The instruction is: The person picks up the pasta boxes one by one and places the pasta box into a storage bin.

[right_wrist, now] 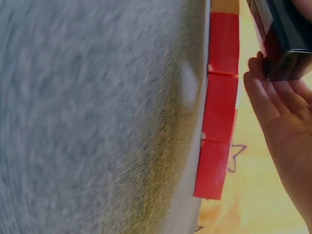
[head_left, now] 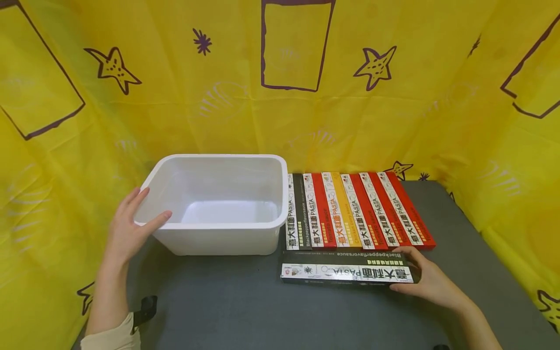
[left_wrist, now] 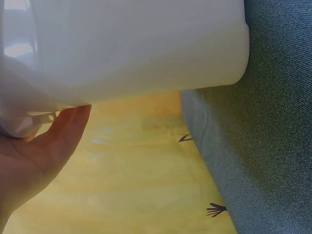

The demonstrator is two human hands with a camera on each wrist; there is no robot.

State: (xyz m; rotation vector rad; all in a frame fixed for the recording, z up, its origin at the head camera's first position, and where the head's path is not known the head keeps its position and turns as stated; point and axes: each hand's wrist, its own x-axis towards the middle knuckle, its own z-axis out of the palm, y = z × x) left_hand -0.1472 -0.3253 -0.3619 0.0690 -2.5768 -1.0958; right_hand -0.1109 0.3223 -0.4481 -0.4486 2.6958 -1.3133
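Note:
A white plastic tub [head_left: 218,241] stands at the left, its inside showing only bare white walls. My left hand [head_left: 124,232] grips its left rim, thumb over the front edge; the left wrist view shows the curled fingers [left_wrist: 73,124] under the rim's outer side. A black pasta box [head_left: 345,267] labelled Blackpepperflavorsauce lies sideways across the head view. Its right end is held by my right hand [head_left: 433,282], thumb on the near side and fingers on the far side. In the right wrist view the box's dark end [right_wrist: 292,63] sits between thumb and fingers, above the table surface.
Right of the tub lies a row of several pasta boxes: a black one [head_left: 302,214], a yellow one [head_left: 345,214] and red ones [head_left: 404,209]. The dark grey table [head_left: 262,316] meets a yellow patterned cloth [head_left: 306,121] at the back and sides.

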